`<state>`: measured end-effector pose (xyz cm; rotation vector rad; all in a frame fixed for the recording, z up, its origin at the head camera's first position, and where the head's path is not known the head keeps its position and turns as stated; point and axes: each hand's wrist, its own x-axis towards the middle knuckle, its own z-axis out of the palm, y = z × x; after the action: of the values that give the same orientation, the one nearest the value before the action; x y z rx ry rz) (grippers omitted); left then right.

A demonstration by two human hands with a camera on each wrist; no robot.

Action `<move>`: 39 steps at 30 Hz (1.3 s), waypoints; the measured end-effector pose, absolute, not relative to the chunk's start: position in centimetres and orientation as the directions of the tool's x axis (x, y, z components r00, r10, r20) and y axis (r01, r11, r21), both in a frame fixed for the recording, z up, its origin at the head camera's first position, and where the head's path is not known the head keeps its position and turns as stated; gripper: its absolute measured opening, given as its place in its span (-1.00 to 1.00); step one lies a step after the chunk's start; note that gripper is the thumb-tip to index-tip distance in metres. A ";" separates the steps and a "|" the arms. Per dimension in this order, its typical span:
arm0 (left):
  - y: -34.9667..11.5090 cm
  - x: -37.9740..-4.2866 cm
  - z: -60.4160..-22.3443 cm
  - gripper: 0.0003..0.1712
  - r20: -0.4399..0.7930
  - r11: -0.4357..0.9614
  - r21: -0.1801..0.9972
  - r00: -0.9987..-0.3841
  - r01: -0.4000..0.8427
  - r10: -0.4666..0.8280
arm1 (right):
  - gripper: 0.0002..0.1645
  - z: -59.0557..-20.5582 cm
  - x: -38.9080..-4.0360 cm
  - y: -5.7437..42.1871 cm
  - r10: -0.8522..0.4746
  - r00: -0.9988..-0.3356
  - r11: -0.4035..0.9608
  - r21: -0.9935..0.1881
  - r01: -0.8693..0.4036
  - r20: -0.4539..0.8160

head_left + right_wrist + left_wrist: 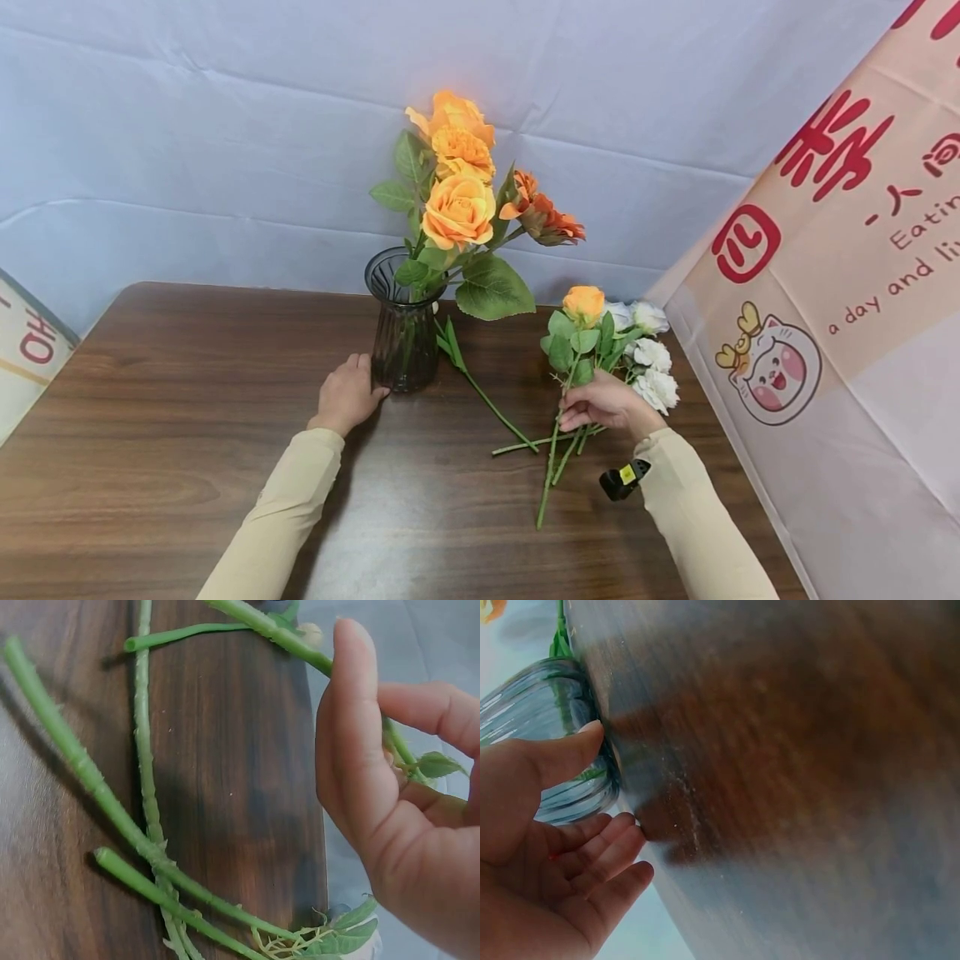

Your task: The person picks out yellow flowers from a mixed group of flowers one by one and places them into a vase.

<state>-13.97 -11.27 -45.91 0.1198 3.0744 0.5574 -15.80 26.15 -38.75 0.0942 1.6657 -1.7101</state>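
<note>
A dark ribbed glass vase [405, 346] stands upright, holding orange roses [459, 211] and rust-orange flowers [551, 221]. My left hand [348, 396] rests beside the vase's base, thumb against the glass. In the left wrist view, the fingers of this hand [562, 847] spread loosely along the vase's side. With thumb and forefinger, my right hand [607, 406] pinches the stem of a yellow-orange rose [583, 305], bloom up and stem slanting down toward me. White flowers [654, 390] lie under and beside it. In the right wrist view, the right hand [390, 787] has the green stem behind its fingers.
A loose green stem [491, 404] with narrow leaves lies between vase and right hand, crossing other stems. The brown wooden table [187, 442] ends at a pale cloth backdrop [225, 150]. A printed banner [840, 250] stands along the right edge. A black device [625, 479] sits at the right wrist.
</note>
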 end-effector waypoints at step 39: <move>-11.3 -14.1 -45.9 -0.26 -0.020 0.935 0.350 -0.997 0.063 0.075 | -0.59 -37.1 -15.2 26.3 -0.484 -0.820 -0.295 -0.825 0.482 -0.306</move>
<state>-14.08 -11.32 -45.88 0.1091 3.0576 0.5514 -15.17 26.29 -37.09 -0.0016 1.3598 -2.1360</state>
